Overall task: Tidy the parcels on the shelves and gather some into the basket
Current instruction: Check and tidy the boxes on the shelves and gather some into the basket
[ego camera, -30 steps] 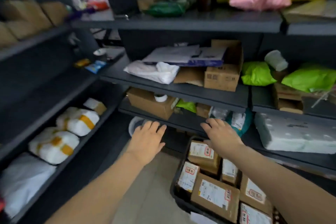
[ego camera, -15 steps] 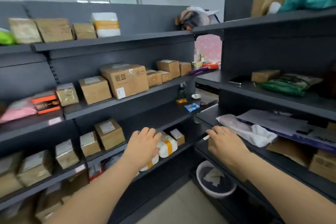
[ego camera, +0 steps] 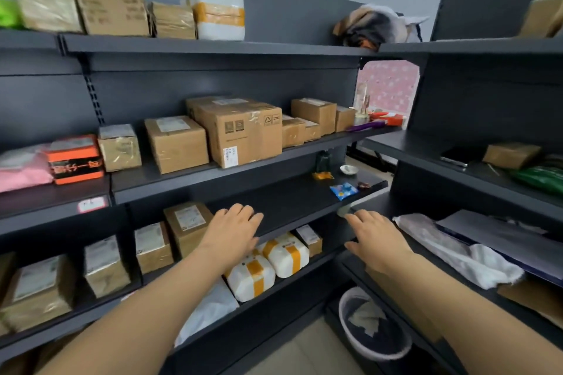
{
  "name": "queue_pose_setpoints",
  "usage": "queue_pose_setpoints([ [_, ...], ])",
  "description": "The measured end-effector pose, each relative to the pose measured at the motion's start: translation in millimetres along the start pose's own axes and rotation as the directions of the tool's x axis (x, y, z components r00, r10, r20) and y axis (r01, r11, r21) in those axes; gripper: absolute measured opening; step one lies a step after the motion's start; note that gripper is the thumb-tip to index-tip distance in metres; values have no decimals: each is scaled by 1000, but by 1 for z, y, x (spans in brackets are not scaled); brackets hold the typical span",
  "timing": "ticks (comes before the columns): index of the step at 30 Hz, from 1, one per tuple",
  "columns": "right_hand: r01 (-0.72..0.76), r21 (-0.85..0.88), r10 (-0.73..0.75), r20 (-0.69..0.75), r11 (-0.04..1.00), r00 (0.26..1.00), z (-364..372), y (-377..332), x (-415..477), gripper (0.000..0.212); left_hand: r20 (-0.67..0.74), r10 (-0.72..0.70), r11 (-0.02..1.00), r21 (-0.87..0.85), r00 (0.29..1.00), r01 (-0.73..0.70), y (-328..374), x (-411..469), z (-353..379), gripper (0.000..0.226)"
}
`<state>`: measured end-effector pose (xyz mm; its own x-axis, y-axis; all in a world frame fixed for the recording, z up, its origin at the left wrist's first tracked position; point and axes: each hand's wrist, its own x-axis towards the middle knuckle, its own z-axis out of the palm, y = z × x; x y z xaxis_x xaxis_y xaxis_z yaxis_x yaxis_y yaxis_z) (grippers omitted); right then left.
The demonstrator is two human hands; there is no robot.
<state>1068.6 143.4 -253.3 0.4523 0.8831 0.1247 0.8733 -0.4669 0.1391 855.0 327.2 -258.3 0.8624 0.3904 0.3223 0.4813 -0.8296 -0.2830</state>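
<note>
Cardboard parcels (ego camera: 243,131) lining dark grey shelves (ego camera: 213,49), both hands reaching forward.
Left hand (ego camera: 234,234) and right hand (ego camera: 377,240) are hovering with fingers loosely spread, gripping nothing; two white orange-taped parcels (ego camera: 286,256) are lying on a lower tier just below the left hand.

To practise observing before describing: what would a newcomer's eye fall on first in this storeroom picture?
The left hand and right hand, both open and empty, reach in at the centre toward the shelves. Above them the big cardboard box dominates the middle shelf, and two white parcels banded in orange tape lie on the lower shelf below the left hand.
</note>
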Motion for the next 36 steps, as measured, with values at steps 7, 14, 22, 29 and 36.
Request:
queue_pose_setpoints([
  [7,-35,21,34,69,999,997,35,-10,45,62,9,132,985,-117,991,-130,-9,36,52,49],
  [14,-47,89,35,130,995,991,91,15,93,60,42,338,931,-164,940,-327,16,89,116,43],
  [22,-94,187,61,178,978,982,173,89,190,61,55,389,903,-222,919,-369,67,192,204,43],
  [29,-162,291,76,284,943,956,286,135,247,61,59,350,893,-322,935,-314,118,246,319,44],
  [36,-282,358,186,278,890,942,425,125,278,59,269,247,916,-379,931,-134,135,258,462,44],
])
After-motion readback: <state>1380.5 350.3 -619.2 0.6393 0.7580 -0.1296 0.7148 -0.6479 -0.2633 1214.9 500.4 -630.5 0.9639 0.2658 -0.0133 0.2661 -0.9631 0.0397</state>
